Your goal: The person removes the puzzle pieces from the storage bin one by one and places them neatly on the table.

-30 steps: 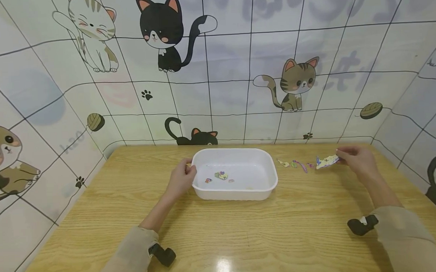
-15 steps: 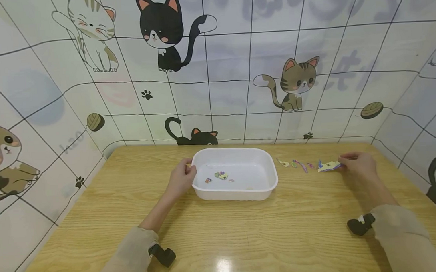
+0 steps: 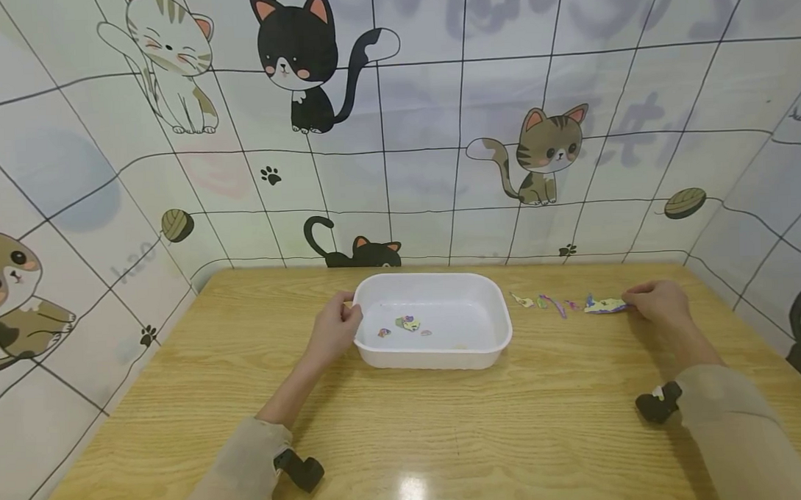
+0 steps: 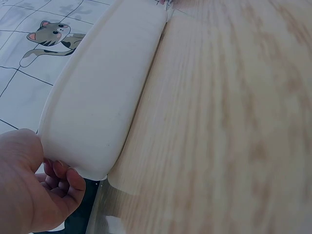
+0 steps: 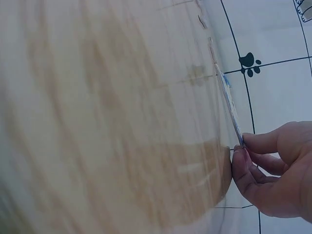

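My left hand (image 3: 333,327) grips the left end of a white plastic basin (image 3: 434,359), thumb over the rim. In the left wrist view, the curled fingers of this hand (image 4: 39,185) lie against the end of the basin (image 4: 97,97). Over at the right, my right hand (image 3: 661,307) pinches one end of a flat, jagged yellow piece with blue edging (image 3: 605,305), low at the tabletop. The right wrist view shows that piece (image 5: 230,105) edge-on, between thumb and fingertips. Whether it is paper or a sticker I cannot tell.
Several small colourful flat pieces (image 3: 523,301) lie in a row between basin and right hand. A few more scraps (image 3: 408,322) lie inside the basin. The wooden table (image 3: 447,440) backs onto a cat-patterned cloth wall (image 3: 424,168).
My right hand has lowered the yellow piece slightly, and the piece now lies flatter near the table. The left hand and the basin have stayed put.
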`<action>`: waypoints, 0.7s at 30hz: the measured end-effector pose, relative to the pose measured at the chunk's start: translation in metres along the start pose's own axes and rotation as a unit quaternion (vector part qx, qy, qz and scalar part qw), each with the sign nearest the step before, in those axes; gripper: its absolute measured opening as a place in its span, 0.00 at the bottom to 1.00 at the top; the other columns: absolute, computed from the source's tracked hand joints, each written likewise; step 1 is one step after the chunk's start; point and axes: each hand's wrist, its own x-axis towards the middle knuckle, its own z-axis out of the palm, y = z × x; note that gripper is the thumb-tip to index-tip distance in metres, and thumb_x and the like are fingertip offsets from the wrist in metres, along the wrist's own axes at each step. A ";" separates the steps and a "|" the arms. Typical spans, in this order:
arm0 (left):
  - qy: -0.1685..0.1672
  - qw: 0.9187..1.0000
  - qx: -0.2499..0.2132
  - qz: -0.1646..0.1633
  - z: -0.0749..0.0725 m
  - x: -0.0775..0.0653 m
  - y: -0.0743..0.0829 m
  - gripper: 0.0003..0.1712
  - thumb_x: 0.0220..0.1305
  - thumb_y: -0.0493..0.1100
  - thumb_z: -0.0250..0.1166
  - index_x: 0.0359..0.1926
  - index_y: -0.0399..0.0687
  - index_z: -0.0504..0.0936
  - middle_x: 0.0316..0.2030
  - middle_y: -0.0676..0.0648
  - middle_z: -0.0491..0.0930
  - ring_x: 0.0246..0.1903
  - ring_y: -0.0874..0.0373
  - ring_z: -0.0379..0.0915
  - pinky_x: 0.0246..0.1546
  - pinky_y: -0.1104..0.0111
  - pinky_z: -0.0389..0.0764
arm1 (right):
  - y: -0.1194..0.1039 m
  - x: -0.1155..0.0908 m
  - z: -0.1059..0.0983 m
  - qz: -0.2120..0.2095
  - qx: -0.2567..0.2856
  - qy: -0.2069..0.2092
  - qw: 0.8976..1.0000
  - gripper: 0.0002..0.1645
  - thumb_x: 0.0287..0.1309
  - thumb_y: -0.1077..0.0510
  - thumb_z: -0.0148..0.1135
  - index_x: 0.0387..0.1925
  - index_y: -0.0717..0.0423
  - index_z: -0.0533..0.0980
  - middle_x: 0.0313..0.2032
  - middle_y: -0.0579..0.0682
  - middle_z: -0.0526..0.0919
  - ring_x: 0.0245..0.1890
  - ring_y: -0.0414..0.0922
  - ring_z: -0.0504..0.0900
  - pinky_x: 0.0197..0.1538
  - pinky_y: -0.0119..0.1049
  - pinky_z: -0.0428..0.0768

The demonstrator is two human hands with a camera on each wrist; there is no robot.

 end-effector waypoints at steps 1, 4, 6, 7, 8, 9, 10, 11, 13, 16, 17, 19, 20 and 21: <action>0.000 1.000 -0.001 0.000 0.000 0.000 0.000 0.23 0.72 0.37 0.54 0.64 0.31 0.72 0.27 0.46 0.71 0.25 0.57 0.66 0.25 0.69 0.69 | 0.000 0.001 0.000 -0.002 0.000 0.000 1.000 0.24 0.65 0.57 0.60 0.50 0.77 0.77 0.27 0.47 0.83 0.27 0.38 0.76 0.35 0.33 0.72; 0.001 1.000 -0.002 -0.001 0.001 0.000 -0.001 0.23 0.72 0.38 0.54 0.64 0.32 0.72 0.27 0.46 0.72 0.25 0.57 0.66 0.25 0.69 0.70 | 0.002 0.002 -0.001 -0.004 0.006 0.000 1.000 0.23 0.64 0.58 0.60 0.48 0.78 0.77 0.24 0.44 0.82 0.24 0.37 0.77 0.31 0.30 0.74; 0.002 1.000 -0.002 0.000 0.001 0.001 -0.001 0.23 0.71 0.38 0.54 0.63 0.32 0.72 0.27 0.46 0.72 0.25 0.57 0.67 0.25 0.69 0.70 | 0.003 0.003 -0.001 -0.006 0.019 -0.003 1.000 0.23 0.64 0.59 0.59 0.48 0.79 0.77 0.23 0.43 0.82 0.23 0.35 0.78 0.29 0.28 0.77; 0.002 1.000 -0.003 0.000 0.001 0.001 -0.001 0.23 0.71 0.37 0.54 0.63 0.32 0.72 0.27 0.46 0.72 0.25 0.57 0.67 0.25 0.69 0.70 | 0.004 0.003 -0.002 -0.008 0.026 -0.005 1.000 0.23 0.64 0.60 0.59 0.49 0.80 0.76 0.22 0.42 0.82 0.22 0.35 0.78 0.28 0.28 0.78; 0.003 1.000 -0.003 0.001 0.001 0.001 -0.001 0.23 0.71 0.37 0.54 0.63 0.31 0.72 0.26 0.46 0.72 0.25 0.57 0.67 0.24 0.69 0.69 | 0.004 0.003 -0.002 -0.009 0.031 -0.007 0.999 0.24 0.64 0.60 0.58 0.49 0.81 0.76 0.22 0.42 0.82 0.22 0.34 0.79 0.28 0.29 0.79; 0.003 1.000 -0.003 0.002 0.001 0.001 -0.001 0.23 0.71 0.37 0.54 0.63 0.31 0.72 0.26 0.46 0.72 0.24 0.57 0.66 0.24 0.69 0.69 | 0.005 0.003 -0.002 -0.009 0.038 -0.010 0.999 0.24 0.64 0.60 0.58 0.50 0.82 0.75 0.22 0.42 0.83 0.22 0.34 0.79 0.29 0.29 0.80; 0.003 1.000 -0.003 0.002 0.001 0.001 -0.001 0.23 0.71 0.37 0.54 0.63 0.31 0.72 0.26 0.46 0.72 0.24 0.57 0.66 0.24 0.69 0.69 | 0.005 0.002 -0.003 -0.009 0.045 -0.013 0.999 0.25 0.65 0.60 0.57 0.51 0.82 0.74 0.22 0.43 0.83 0.21 0.34 0.80 0.28 0.30 0.81; 0.003 1.000 -0.003 0.003 0.001 0.001 -0.001 0.23 0.71 0.37 0.54 0.63 0.31 0.72 0.26 0.46 0.72 0.24 0.57 0.66 0.24 0.69 0.69 | 0.005 0.002 -0.003 -0.008 0.047 -0.014 0.999 0.26 0.65 0.60 0.57 0.51 0.83 0.73 0.23 0.42 0.82 0.22 0.34 0.80 0.29 0.30 0.81; 0.002 1.000 -0.004 0.004 0.001 0.000 -0.001 0.23 0.71 0.37 0.54 0.64 0.31 0.72 0.26 0.46 0.72 0.24 0.57 0.66 0.23 0.69 0.69 | 0.005 0.001 -0.005 -0.006 0.048 -0.016 0.999 0.27 0.65 0.59 0.57 0.52 0.83 0.72 0.24 0.42 0.82 0.22 0.34 0.79 0.29 0.31 0.82; 0.001 1.000 -0.003 0.003 0.000 0.000 -0.001 0.23 0.71 0.37 0.53 0.64 0.32 0.72 0.26 0.47 0.72 0.24 0.58 0.66 0.23 0.70 0.68 | 0.006 0.000 -0.007 -0.009 0.051 -0.021 0.998 0.29 0.66 0.57 0.57 0.54 0.83 0.70 0.25 0.43 0.81 0.24 0.35 0.79 0.30 0.32 0.82; 0.001 1.000 -0.003 0.003 0.000 0.000 -0.001 0.23 0.71 0.38 0.53 0.64 0.32 0.72 0.26 0.47 0.72 0.24 0.58 0.66 0.23 0.70 0.68 | 0.006 0.000 -0.007 -0.010 0.053 -0.023 0.998 0.30 0.66 0.57 0.56 0.55 0.82 0.70 0.26 0.43 0.81 0.25 0.35 0.79 0.31 0.31 0.81; 0.002 1.000 -0.003 0.002 0.000 0.000 -0.001 0.23 0.71 0.38 0.53 0.64 0.32 0.72 0.26 0.47 0.72 0.24 0.58 0.66 0.23 0.70 0.68 | 0.008 0.000 -0.008 -0.013 0.058 -0.026 0.998 0.31 0.67 0.56 0.55 0.57 0.83 0.68 0.27 0.44 0.81 0.26 0.35 0.78 0.31 0.31 0.82; 0.002 1.000 -0.003 0.002 0.001 0.000 -0.001 0.23 0.71 0.38 0.53 0.64 0.32 0.72 0.26 0.47 0.72 0.24 0.58 0.66 0.23 0.71 0.68 | 0.008 0.000 -0.008 -0.015 0.060 -0.027 0.998 0.31 0.67 0.56 0.54 0.58 0.83 0.67 0.28 0.44 0.81 0.26 0.35 0.79 0.32 0.31 0.82; 0.002 1.000 -0.003 0.002 0.001 0.000 -0.001 0.23 0.71 0.38 0.53 0.64 0.32 0.72 0.26 0.47 0.72 0.24 0.58 0.66 0.23 0.71 0.68 | 0.008 -0.001 -0.009 -0.015 0.065 -0.028 0.997 0.32 0.68 0.56 0.54 0.59 0.83 0.66 0.28 0.45 0.81 0.26 0.35 0.78 0.32 0.31 0.82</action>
